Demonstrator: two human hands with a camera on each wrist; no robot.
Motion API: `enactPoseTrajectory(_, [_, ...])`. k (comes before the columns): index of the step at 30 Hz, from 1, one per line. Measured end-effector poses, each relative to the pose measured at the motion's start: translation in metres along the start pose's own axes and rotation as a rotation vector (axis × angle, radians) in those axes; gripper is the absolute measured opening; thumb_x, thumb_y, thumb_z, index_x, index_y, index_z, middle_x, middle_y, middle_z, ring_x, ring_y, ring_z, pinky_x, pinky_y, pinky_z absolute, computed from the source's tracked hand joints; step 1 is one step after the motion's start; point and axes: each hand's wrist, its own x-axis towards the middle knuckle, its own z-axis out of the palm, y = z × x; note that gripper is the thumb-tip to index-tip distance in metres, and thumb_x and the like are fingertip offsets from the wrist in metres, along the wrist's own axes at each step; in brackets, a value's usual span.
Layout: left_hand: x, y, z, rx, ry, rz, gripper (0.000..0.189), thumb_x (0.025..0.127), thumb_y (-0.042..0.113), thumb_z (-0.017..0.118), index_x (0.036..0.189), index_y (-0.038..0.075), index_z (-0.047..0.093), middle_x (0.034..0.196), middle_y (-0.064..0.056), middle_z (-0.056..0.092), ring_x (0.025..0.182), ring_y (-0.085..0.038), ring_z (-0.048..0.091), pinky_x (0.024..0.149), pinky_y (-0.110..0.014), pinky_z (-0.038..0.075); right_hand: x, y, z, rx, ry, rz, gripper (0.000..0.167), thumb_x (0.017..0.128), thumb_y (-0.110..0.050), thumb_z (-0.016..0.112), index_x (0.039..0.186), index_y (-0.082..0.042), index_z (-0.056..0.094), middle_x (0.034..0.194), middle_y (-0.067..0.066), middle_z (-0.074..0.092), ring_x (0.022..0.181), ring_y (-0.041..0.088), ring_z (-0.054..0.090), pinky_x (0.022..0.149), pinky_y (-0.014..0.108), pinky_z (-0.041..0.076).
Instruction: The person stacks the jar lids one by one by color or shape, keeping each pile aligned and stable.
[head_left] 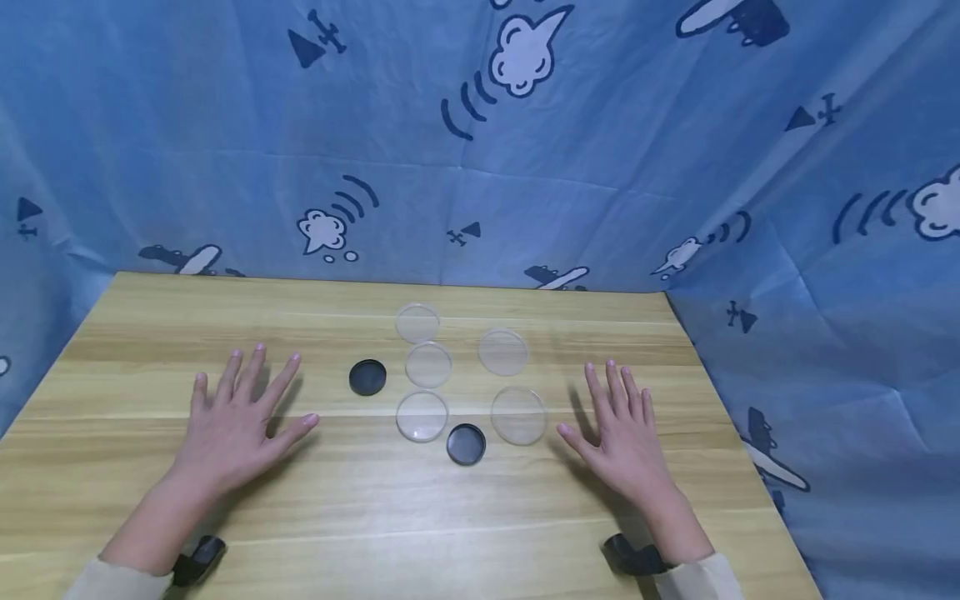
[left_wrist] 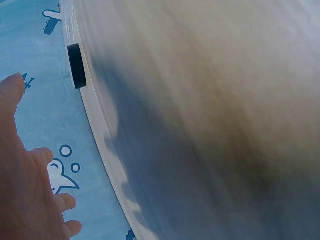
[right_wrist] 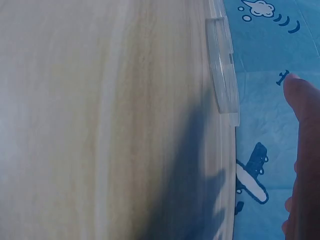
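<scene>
My left hand and right hand, fingers spread wide, flank five clear round dishes and two black discs on a wooden table.

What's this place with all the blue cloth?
Probably a curtained-off tabletop workspace, though the room is out of view. Blue patterned cloth hangs behind and beside a wooden table, and clear round dishes and black discs lie on it.
</scene>
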Motion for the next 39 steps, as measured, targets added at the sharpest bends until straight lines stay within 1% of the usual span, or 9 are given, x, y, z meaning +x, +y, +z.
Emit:
enactPoseTrajectory(7, [-0.001,-0.001,-0.001,-0.009,-0.015,0.004,0.09,0.097,0.073,0.051,0.169,0.035,0.012,0.174,-0.027,0.012,0.159,-0.055,0.012,0.118,-0.085,0.007,0.003,-0.004,-0.001,0.021,0.001,-0.015,0.099,0.096,-0.064,0.06,0.17,-0.027,0.005,0.176,0.021,0.008,0.165,0.042,0.002,0.128,0.071,0.007])
enactPoseTrajectory(13, [-0.003,-0.001,-0.002,-0.017,-0.019,0.006,0.09,0.097,0.072,0.052,0.169,0.034,0.013,0.173,-0.027,0.015,0.156,-0.056,0.018,0.117,-0.085,0.014,0.006,-0.01,-0.004,0.061,0.018,-0.058,0.104,0.093,-0.061,0.068,0.17,-0.021,0.012,0.171,0.023,0.02,0.158,0.048,0.019,0.127,0.071,0.016])
enactPoseTrajectory(16, [-0.002,0.0,-0.003,-0.014,0.007,0.037,0.091,0.096,0.071,0.055,0.169,0.031,0.017,0.171,-0.026,0.022,0.153,-0.056,0.025,0.115,-0.084,0.021,0.007,-0.012,-0.005,0.071,0.041,-0.077,0.106,0.09,-0.059,0.074,0.168,-0.014,0.019,0.168,0.022,0.028,0.154,0.047,0.028,0.124,0.069,0.026])
enactPoseTrajectory(20, [0.0,0.001,-0.005,-0.019,0.045,0.072,0.091,0.095,0.068,0.06,0.168,0.028,0.023,0.168,-0.028,0.029,0.148,-0.055,0.034,0.113,-0.08,0.029,0.006,-0.017,-0.006,0.115,0.056,-0.108,0.1,0.089,-0.054,0.078,0.164,-0.009,0.03,0.162,0.021,0.038,0.148,0.043,0.039,0.114,0.066,0.043])
enactPoseTrajectory(29, [-0.001,0.007,-0.002,-0.214,0.003,0.13,0.089,0.095,0.056,0.07,0.166,0.019,0.03,0.156,-0.025,0.047,0.138,-0.051,0.048,0.108,-0.074,0.043,0.002,-0.033,-0.005,0.328,0.075,-0.223,0.067,0.092,-0.025,0.082,0.149,-0.008,0.052,0.148,0.012,0.055,0.134,0.033,0.057,0.11,0.056,0.052])
enactPoseTrajectory(33, [0.0,0.014,0.001,-0.283,0.017,0.161,0.085,0.094,0.051,0.074,0.162,0.016,0.037,0.147,-0.019,0.054,0.13,-0.043,0.057,0.102,-0.069,0.051,0.006,-0.044,-0.002,0.41,0.046,-0.272,0.062,0.092,-0.02,0.082,0.145,-0.005,0.055,0.143,0.011,0.059,0.128,0.029,0.062,0.107,0.049,0.055])
enactPoseTrajectory(34, [0.001,0.016,0.002,-0.304,0.021,0.172,0.083,0.094,0.049,0.076,0.161,0.016,0.039,0.144,-0.018,0.056,0.123,-0.04,0.06,0.1,-0.066,0.054,0.006,-0.046,-0.001,0.429,0.041,-0.284,0.061,0.091,-0.018,0.082,0.144,-0.004,0.055,0.142,0.012,0.06,0.128,0.029,0.062,0.108,0.048,0.055])
enactPoseTrajectory(35, [0.003,0.019,0.003,-0.327,0.022,0.183,0.082,0.093,0.047,0.077,0.16,0.014,0.041,0.141,-0.016,0.058,0.117,-0.036,0.062,0.097,-0.063,0.055,0.007,-0.048,-0.001,0.444,0.038,-0.294,0.06,0.091,-0.017,0.082,0.144,-0.003,0.056,0.142,0.013,0.06,0.128,0.029,0.062,0.108,0.047,0.055])
enactPoseTrajectory(39, [0.013,0.032,0.006,-0.403,0.016,0.232,0.077,0.092,0.041,0.08,0.155,0.009,0.048,0.134,-0.013,0.063,0.11,-0.029,0.064,0.094,-0.055,0.058,0.007,-0.055,0.001,0.478,0.014,-0.307,0.059,0.091,-0.017,0.082,0.142,-0.002,0.057,0.139,0.014,0.062,0.128,0.028,0.063,0.108,0.046,0.056])
